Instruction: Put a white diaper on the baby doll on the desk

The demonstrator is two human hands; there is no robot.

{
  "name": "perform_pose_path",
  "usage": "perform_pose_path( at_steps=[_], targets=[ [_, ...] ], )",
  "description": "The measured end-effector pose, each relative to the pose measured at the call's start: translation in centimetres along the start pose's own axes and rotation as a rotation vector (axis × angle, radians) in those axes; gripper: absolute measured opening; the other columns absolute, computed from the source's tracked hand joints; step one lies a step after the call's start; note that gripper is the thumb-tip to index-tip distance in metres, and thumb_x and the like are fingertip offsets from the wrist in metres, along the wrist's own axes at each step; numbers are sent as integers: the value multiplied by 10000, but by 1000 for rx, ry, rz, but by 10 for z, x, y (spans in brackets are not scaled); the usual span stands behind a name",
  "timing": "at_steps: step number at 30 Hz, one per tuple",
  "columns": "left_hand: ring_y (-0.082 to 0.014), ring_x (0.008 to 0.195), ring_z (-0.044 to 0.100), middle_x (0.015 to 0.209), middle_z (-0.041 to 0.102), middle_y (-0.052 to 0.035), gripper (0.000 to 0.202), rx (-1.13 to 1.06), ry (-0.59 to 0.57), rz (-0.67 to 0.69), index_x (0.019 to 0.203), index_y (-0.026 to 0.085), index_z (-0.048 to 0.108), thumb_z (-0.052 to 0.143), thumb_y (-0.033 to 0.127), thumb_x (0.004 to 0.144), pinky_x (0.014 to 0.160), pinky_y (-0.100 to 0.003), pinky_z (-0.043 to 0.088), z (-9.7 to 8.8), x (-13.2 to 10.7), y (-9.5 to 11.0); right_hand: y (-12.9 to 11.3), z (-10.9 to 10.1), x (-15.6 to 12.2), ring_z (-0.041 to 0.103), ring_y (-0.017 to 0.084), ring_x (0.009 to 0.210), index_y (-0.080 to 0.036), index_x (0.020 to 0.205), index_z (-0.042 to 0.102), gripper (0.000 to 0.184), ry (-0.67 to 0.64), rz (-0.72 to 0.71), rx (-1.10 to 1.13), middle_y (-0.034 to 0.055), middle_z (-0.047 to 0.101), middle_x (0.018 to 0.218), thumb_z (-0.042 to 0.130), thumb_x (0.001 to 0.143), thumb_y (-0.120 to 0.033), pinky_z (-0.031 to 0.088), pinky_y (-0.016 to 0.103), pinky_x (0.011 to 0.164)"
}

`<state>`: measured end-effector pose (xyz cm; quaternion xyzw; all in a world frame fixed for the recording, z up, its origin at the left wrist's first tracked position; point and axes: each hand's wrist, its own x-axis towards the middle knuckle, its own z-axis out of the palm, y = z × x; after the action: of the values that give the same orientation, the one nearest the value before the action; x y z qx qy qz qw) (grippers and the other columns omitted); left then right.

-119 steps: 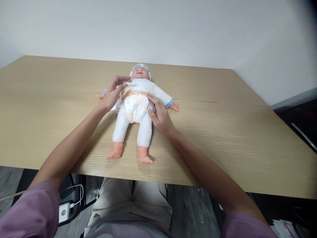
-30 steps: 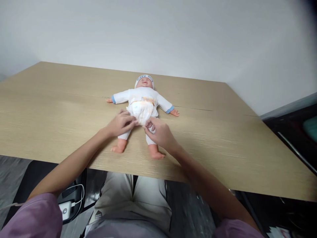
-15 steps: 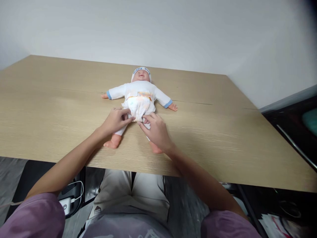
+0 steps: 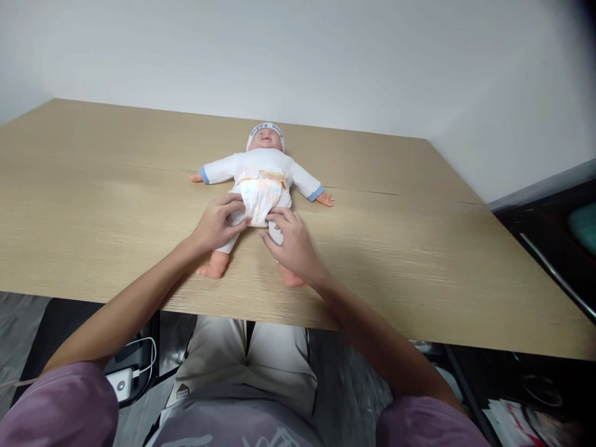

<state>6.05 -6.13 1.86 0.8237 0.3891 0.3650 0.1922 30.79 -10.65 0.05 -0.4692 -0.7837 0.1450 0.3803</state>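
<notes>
A baby doll (image 4: 265, 158) lies on its back, arms spread and feet toward me, dressed in white clothes with blue cuffs and a printed headband. A white diaper (image 4: 261, 198) with an orange-trimmed waist covers its hips. My left hand (image 4: 221, 222) is at the diaper's left leg edge, fingers curled and thumb against the edge; the fingertips are partly hidden. On the other side, my right hand (image 4: 293, 242) touches the right leg edge with its fingertips, the thumb apart and lower, over the doll's leg.
The wooden table (image 4: 395, 248) has its front edge just before my lap and a pale wall (image 4: 298, 62) behind it. Below on the left, a white charger (image 4: 120, 383) with a cable rests on a black seat. Dark furniture (image 4: 559, 230) stands at the right.
My fingers have shifted slightly along the diaper's leg edges. The right thumb has come away from the edge, and the diaper front looks smoother and narrower between the hands.
</notes>
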Motion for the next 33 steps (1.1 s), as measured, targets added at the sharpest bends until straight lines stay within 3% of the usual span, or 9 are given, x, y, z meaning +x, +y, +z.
perform_pose_path(
  at_steps=[2,5,9,14,19,23,26,33],
  targets=[
    [-284,1055,670,1099,747,-92,243,12,-36,3,908,239,624,706,420,1048,981,-460,519,-1,1,-1,-1,-1,0,688,369,1215,-251,1196,719,205,-26,3,-3,145,755,1416,730,998,-202,551,564,1104],
    [-253,857,569,828,610,-25,269,47,-63,-31,883,246,568,703,439,1015,844,-426,453,-1,4,-2,-3,-2,1,684,364,1144,-246,1162,674,214,-60,15,-5,130,797,1270,743,966,-199,542,536,1057],
    [-224,795,529,803,584,-5,277,19,-39,-64,891,240,578,731,455,976,787,-399,402,1,4,-2,-1,1,5,672,313,999,-266,1103,619,204,-5,94,51,80,784,1087,762,958,-277,542,464,939],
    [-169,695,463,714,526,27,471,-152,67,-254,779,243,508,821,536,972,684,-352,359,4,0,0,4,5,11,668,221,854,-284,1127,541,313,96,230,193,49,776,1164,784,937,-340,546,391,845],
    [-138,697,409,760,444,53,564,-250,148,-335,832,250,416,924,487,897,676,-335,331,11,-4,-5,6,0,11,735,229,891,-288,1147,518,407,138,288,217,46,783,1133,842,925,-391,567,387,830],
    [-144,750,546,866,588,47,623,-392,234,-464,1020,260,498,1031,444,753,701,-322,428,15,-3,-10,7,-5,8,768,252,982,-283,1061,567,344,152,291,167,97,782,1271,838,966,-473,596,412,876],
    [-196,858,683,935,712,0,678,-490,199,-550,1157,239,612,1070,446,703,763,-344,523,12,-3,-11,7,-7,7,777,261,991,-283,1065,585,356,141,305,166,99,798,1249,839,976,-515,604,422,897],
    [-241,968,743,1037,803,-80,569,-515,109,-568,1078,200,747,1062,524,733,830,-366,573,4,-3,-7,3,-9,7,782,261,1000,-280,1020,629,291,137,298,158,93,811,1265,856,963,-452,602,431,920]
  ],
)
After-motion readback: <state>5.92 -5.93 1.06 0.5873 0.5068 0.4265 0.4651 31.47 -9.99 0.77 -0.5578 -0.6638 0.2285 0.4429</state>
